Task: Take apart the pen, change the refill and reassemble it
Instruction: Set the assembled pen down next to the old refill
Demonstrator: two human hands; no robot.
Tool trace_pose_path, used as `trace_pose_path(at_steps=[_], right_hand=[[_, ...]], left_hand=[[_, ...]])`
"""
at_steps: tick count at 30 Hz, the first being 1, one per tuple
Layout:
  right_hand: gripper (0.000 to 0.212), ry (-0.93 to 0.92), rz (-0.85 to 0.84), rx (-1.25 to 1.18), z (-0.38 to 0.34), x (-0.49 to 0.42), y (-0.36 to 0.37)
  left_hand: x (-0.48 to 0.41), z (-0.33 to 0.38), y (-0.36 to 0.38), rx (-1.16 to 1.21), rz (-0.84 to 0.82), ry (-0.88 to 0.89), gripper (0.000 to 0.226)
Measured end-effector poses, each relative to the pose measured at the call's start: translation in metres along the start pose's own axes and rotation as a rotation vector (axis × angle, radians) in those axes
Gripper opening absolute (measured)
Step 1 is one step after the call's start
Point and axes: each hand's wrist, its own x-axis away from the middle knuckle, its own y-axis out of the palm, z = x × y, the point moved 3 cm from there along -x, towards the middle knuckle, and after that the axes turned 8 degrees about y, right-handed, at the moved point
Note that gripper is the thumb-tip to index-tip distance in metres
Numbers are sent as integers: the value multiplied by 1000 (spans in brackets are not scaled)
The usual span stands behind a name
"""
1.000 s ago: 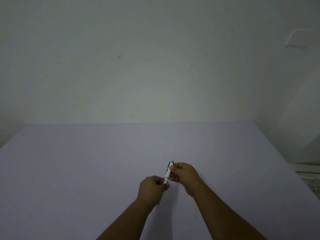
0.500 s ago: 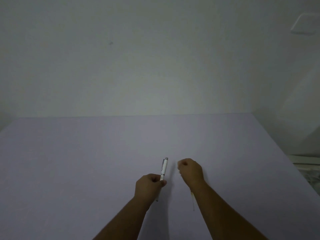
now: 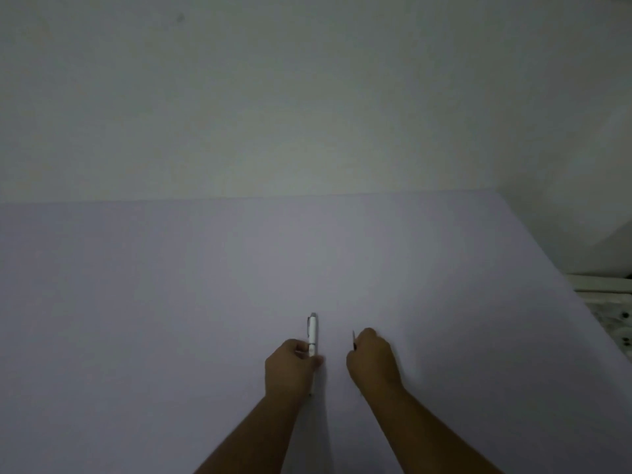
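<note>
A white pen with a grey clip end points away from me, standing out above my left hand, which is closed around its lower part. A thin tip of the pen shows below that hand. To its right, my right hand is closed as a fist just above the lilac table. A thin dark-tipped stick, seemingly the refill, pokes out at the fist's left side. The two hands are a short gap apart and do not touch.
The table runs to a plain pale wall at the back. Its right edge slants toward me, and past it at the far right is a white piece of furniture.
One second ago both hands held the pen together. My right hand has since let go and drawn off to the right, with a thin piece in it. The pen stays in my left hand.
</note>
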Motion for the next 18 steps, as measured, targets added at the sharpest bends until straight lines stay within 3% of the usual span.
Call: trace_pose_path(at_steps=[9,18], right_hand=[[22,-34,-50,-60,-13,-4,11],[18,-33,-71,-149,-16,-7,15]], left_hand=[[-3,3,8,-31,24,42,17],[-2,5,11,-35,7,32,21]])
